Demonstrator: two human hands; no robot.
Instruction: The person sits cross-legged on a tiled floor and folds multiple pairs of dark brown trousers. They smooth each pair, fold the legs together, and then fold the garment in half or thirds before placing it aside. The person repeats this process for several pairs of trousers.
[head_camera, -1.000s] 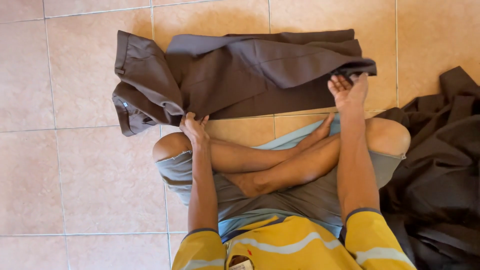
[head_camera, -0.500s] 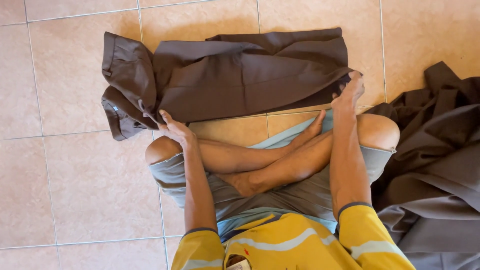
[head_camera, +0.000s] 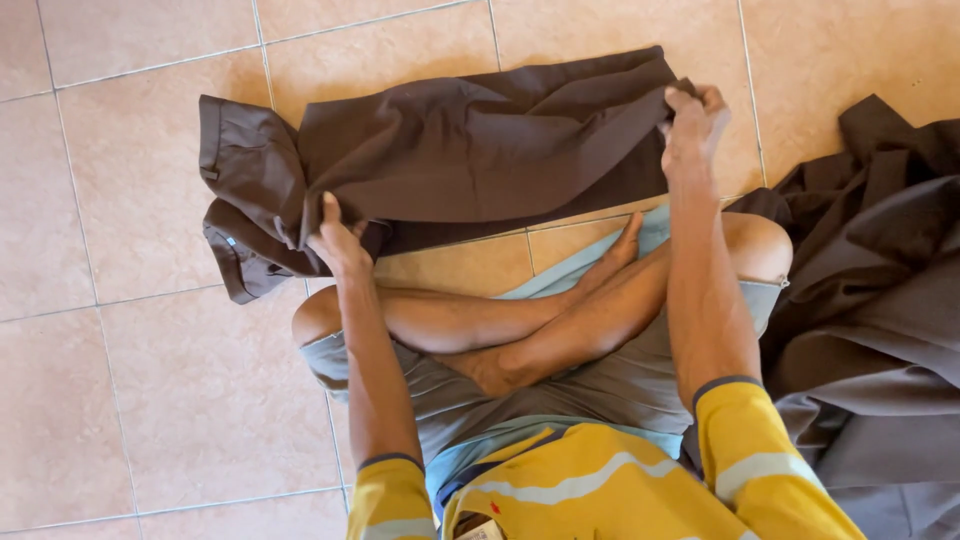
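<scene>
Trousers of dark brown cloth lay folded on the tiled floor before the person's crossed legs. The left hand pinched the waist end, its grip clamped on cloth; the right hand, arm stretched straight, gripped the leg end tight. More dark garments lay heaped at the right.

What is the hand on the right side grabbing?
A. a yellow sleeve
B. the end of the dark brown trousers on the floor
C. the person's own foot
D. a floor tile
B: the right hand is closed on the end of the dark brown trousers spread on the tiled floor, while the left hand presses on their near edge toward the waistband.
</scene>
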